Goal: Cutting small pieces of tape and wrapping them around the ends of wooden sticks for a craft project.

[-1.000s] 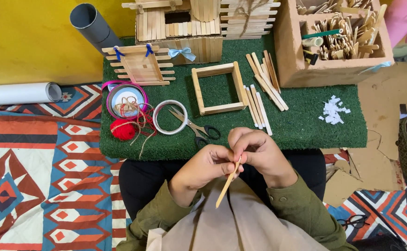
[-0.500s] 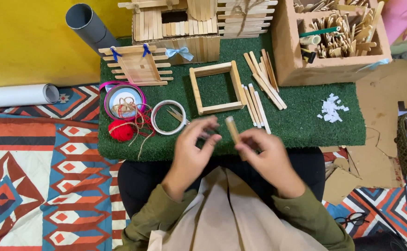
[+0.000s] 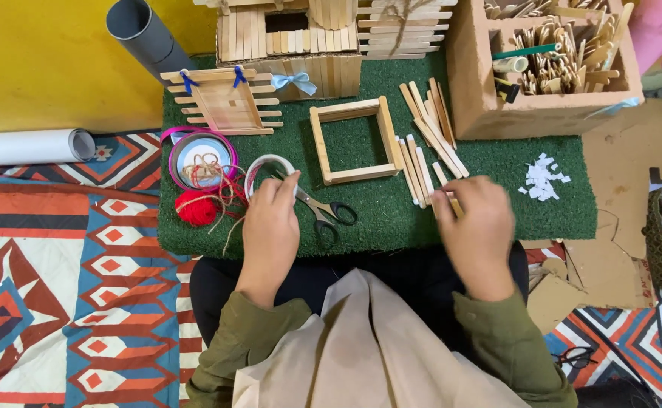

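Head view, looking down on a green turf mat (image 3: 497,170) laid across the lap of a seated person in olive sleeves. At lower centre-left of the frame, the left hand (image 3: 270,219) lies palm down on the mat, its fingers loosely together and extended; the fingertips rest at the handles of a pair of black-handled scissors (image 3: 323,210) and just beside a white tape roll (image 3: 264,172). Whether the hand already grips the scissors cannot be told. At lower centre-right, the right hand (image 3: 478,223) is cupped with fingers curled, pinching a short wooden stick (image 3: 454,202) whose end shows at the fingertips; it sits at the near end of a loose row of flat wooden sticks (image 3: 422,147). A square stick frame (image 3: 355,140) lies between the two hands toward the middle of the frame. At left centre are a red yarn ball (image 3: 196,208) and a pink-rimmed round tin (image 3: 202,160); a small stick fence with blue ties (image 3: 221,102) and a stick house (image 3: 308,45) stand at upper centre-left, and a cardboard box of sticks (image 3: 542,64) occupies the upper right. White paper scraps (image 3: 544,177) lie at right centre. Judged from this arrangement, the step in hand is gathering a stick and a cutting tool; the next move would call for a secure grip on the scissors and bringing stick and blades together.
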